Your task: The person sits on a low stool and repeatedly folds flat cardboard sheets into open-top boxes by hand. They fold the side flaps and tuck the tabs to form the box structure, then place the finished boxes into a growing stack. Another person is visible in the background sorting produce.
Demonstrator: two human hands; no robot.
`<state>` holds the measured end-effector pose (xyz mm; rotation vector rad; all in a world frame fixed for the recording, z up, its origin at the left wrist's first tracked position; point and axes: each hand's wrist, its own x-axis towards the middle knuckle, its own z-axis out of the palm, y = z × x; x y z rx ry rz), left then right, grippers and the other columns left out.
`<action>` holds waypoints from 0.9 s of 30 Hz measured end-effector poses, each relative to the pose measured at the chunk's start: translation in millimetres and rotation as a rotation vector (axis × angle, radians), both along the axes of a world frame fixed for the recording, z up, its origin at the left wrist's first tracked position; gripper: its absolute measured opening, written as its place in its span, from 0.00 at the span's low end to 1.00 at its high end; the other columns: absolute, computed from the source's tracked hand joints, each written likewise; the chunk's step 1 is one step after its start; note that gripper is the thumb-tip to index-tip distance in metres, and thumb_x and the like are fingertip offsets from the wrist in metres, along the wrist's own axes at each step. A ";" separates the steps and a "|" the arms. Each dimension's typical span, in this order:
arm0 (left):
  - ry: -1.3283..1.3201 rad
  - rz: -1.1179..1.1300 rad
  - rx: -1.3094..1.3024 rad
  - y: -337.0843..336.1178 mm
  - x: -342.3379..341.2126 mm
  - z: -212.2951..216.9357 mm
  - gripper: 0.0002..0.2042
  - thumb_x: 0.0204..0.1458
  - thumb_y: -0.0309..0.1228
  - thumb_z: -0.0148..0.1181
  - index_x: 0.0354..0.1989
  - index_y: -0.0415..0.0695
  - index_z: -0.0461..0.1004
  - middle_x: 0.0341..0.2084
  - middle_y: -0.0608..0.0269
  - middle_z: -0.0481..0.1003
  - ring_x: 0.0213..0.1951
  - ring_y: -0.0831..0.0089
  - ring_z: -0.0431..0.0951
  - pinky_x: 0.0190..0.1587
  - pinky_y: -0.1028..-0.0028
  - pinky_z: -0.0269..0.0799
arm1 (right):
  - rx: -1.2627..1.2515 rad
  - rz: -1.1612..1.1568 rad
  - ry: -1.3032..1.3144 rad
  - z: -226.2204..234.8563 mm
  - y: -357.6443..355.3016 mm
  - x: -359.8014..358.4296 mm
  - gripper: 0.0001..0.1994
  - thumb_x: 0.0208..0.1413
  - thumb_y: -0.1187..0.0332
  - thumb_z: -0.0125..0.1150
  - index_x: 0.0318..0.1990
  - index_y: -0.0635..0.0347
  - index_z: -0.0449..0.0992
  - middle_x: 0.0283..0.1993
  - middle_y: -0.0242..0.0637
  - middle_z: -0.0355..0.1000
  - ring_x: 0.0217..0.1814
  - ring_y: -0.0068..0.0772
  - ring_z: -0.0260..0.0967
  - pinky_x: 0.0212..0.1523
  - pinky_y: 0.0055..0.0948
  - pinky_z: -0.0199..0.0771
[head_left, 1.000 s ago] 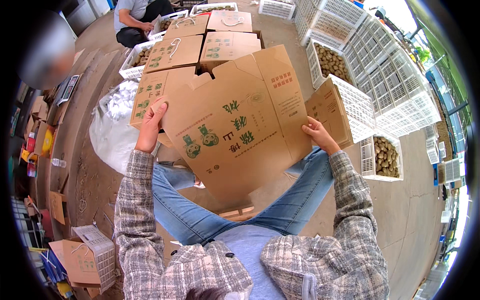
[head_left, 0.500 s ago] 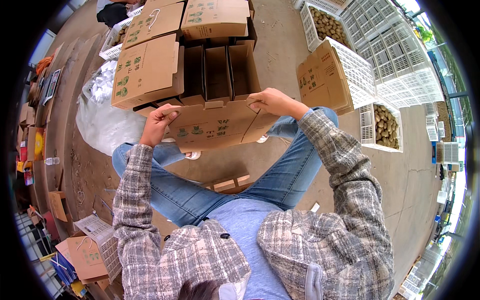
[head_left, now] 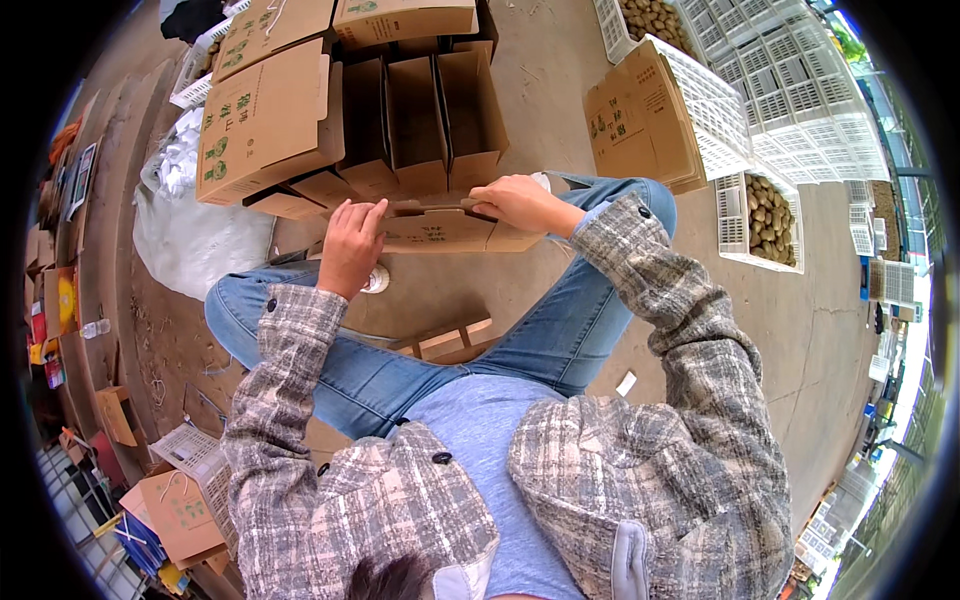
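Concrete floor (head_left: pixel 560 80) spreads out under a person seated in jeans and a plaid jacket, with cardboard and plastic crates all around. A second ago the brown cardboard box (head_left: pixel 420 150) was a flat printed sheet held up between both hands, nearly filling the view; half a second ago it was tipping down and opening. Now it stands on the floor just beyond the knees as an open carton, four brown flaps standing up on its far side, so the folding has moved from opening the sheet to closing one end.

Left hand (head_left: pixel 350 245) has its fingers curled over the near left edge of the box, gripping the flap there. Right hand (head_left: pixel 520 203) presses down on the near flap (head_left: pixel 440 228) a little to the right, fingers bent over its top edge; that flap carries a small green mark on brown.

Beyond and left of the left hand lie finished cartons (head_left: pixel 265 115), brown, rectangular, printed with green leaf-like pictures and green lettering; another carton (head_left: pixel 405 20) sits farther off. Left of them is a white plastic sack (head_left: pixel 190 230). Beyond and right of the right hand a flat brown carton (head_left: pixel 635 120) with green print leans against a white lattice crate (head_left: pixel 715 110). Farther right another white crate (head_left: pixel 765 215) holds small brown round fruit. More empty white crates (head_left: pixel 790 60) are stacked behind. Between the knees rest small wooden blocks (head_left: pixel 450 340).
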<state>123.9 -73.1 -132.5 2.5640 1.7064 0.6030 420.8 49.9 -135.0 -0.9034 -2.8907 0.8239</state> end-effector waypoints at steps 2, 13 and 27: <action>-0.019 0.013 -0.002 -11.5 6.3 -8.4 0.28 0.44 0.24 0.66 0.58 0.41 0.69 0.42 0.58 0.72 0.48 0.62 0.73 0.65 0.58 0.63 | 0.045 -0.050 -0.009 -11.3 -5.9 -1.6 0.11 0.62 0.61 0.56 0.43 0.56 0.79 0.34 0.45 0.78 0.40 0.52 0.75 0.39 0.49 0.74; -0.094 -0.155 -0.151 -29.5 9.5 -31.1 0.13 0.46 0.20 0.57 0.42 0.41 0.76 0.33 0.58 0.66 0.39 0.61 0.71 0.43 0.66 0.73 | 0.056 0.299 -0.192 -40.0 0.1 -16.9 0.11 0.50 0.62 0.64 0.30 0.61 0.82 0.30 0.47 0.78 0.33 0.53 0.78 0.36 0.45 0.79; -0.243 -0.337 -0.309 -53.6 46.7 -33.8 0.11 0.48 0.22 0.55 0.38 0.43 0.80 0.33 0.59 0.66 0.39 0.62 0.69 0.43 0.67 0.67 | 0.175 0.019 -0.161 -54.0 2.7 -56.8 0.06 0.48 0.70 0.60 0.27 0.60 0.82 0.30 0.48 0.79 0.35 0.50 0.80 0.36 0.44 0.79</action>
